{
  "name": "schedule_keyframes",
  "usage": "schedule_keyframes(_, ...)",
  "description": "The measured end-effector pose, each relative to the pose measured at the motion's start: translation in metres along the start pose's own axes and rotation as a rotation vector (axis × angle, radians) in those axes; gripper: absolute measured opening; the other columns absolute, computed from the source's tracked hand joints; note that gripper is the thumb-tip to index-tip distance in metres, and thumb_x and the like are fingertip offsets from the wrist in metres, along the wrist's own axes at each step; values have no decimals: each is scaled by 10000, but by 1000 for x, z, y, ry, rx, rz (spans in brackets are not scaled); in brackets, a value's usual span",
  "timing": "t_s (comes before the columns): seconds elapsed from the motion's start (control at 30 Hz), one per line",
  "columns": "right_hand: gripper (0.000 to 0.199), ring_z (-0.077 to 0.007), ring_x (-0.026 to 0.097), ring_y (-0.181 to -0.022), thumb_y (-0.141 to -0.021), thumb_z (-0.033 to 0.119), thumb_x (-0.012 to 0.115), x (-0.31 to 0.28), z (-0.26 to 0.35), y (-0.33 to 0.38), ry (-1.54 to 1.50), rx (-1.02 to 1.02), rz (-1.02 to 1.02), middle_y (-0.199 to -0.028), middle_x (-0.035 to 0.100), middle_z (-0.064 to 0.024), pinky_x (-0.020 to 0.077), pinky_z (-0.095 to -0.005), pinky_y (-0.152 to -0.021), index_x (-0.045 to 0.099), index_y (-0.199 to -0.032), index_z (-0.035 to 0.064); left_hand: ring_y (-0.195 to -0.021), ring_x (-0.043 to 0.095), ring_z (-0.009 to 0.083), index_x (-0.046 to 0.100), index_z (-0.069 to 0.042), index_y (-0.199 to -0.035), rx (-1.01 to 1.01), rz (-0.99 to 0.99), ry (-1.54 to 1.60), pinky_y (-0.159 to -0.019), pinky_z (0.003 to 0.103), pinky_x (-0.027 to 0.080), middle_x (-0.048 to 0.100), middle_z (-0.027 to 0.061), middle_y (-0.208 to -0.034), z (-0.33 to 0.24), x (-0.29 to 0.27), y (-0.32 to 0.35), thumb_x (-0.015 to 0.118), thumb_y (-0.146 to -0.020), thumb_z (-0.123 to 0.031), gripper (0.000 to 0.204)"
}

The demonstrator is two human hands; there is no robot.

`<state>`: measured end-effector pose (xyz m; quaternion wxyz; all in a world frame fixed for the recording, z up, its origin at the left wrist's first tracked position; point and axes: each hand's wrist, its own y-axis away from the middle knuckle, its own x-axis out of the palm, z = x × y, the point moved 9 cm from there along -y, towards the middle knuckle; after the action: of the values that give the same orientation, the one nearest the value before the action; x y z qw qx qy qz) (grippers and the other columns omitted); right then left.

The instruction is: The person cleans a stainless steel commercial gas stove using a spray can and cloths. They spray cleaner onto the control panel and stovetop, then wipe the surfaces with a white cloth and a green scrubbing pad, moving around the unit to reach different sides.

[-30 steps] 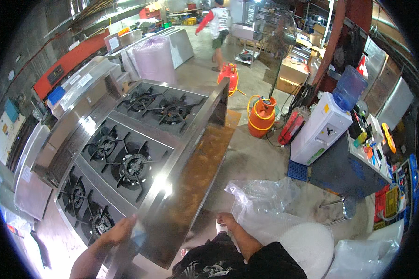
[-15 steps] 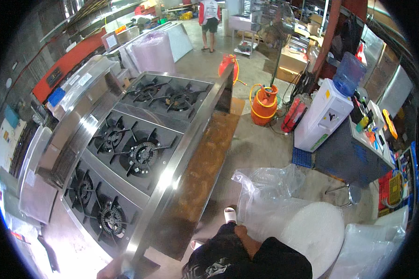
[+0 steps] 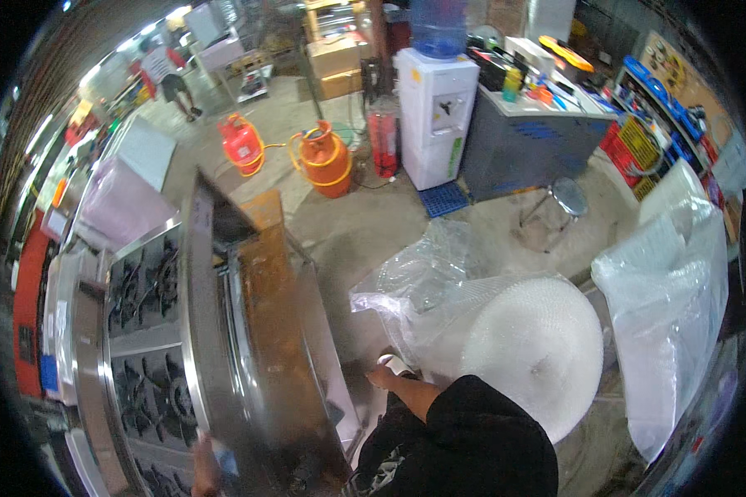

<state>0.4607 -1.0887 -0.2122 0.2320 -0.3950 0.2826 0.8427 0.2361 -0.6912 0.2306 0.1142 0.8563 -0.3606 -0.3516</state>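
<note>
The left hand (image 3: 210,460) shows at the bottom edge of the view, resting against the front rim of a long steel stove (image 3: 153,348). It is pressed on a small blue-and-white thing (image 3: 226,458) at that rim; whether the fingers are closed around it or lie flat on it I cannot tell. The right hand is hidden below the person's dark clothing and knee, so its state cannot be told either.

The stove runs up the left side of the view, with black burner grates (image 3: 145,282) in a row along its top. Its front side carries a brown panel (image 3: 275,315), and the far end lies near two orange gas cylinders (image 3: 325,159) standing on the concrete floor (image 3: 373,228). Just beside the person's foot (image 3: 389,369) on the floor stands a big roll of bubble wrap (image 3: 532,352), with crumpled clear plastic sheet (image 3: 427,277) touching it. Further back stand a white water dispenser (image 3: 437,108), a grey table (image 3: 532,141) and a round stool (image 3: 567,197).
</note>
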Motion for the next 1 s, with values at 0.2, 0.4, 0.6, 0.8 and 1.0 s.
schedule_keyframes(0.2, 300, -398, 738, -874, -929, 278, 545, 20, -5, 11, 4, 70, 45, -837, 733, -203, 575, -578, -742, 723, -826, 59, -812, 590, 155, 623, -28, -1166, 238, 131, -143, -738, 316, 470, 605, 24, -922, -164, 66, -23, 402, -1032, -648, 672)
schedule_keyframes(0.4, 199, -364, 713, -744, -870, 227, 578, 69, -36, 62, -142, 247, -10, -768, 709, -167, 546, -600, -699, 712, -837, 83, -956, 576, 177, 570, -20, -1304, 107, 234, 4, -892, 322, 468, 602, 48, -1080, -97, 47, 50, 462, -1033, -592, 642)
schedule_keyframes(0.6, 330, -408, 708, -810, -910, 304, 560, 81, 0, 83, -127, 194, 16, -845, 737, -198, 569, -485, -777, 742, -860, 33, -1294, 506, 292, 448, -1, -1473, -160, 101, -611, -1092, 402, 388, 526, 168, -1426, 134, -92, 189, 440, -1031, -584, 732)
schedule_keyframes(0.8, 444, -421, 627, -1190, -909, 380, 569, 60, 30, 100, -559, 680, 131, -1253, 654, -262, 507, -504, -1011, 705, -1121, 13, -1466, 353, 316, 345, -27, -1563, -310, -122, -458, -1198, 416, 273, 387, 156, -1587, 201, -178, 220, 410, -1041, -573, 759)
schedule_keyframes(1.0, 434, -385, 636, -1207, -898, 392, 591, 46, 33, 106, -595, 727, 242, -1286, 664, -204, 515, -488, -1003, 699, -1170, 71, -1461, 354, 253, 291, -62, -1594, -63, -137, -6, -1199, 387, 275, 362, 90, -1597, 25, -82, 94, 470, -1016, -578, 795)
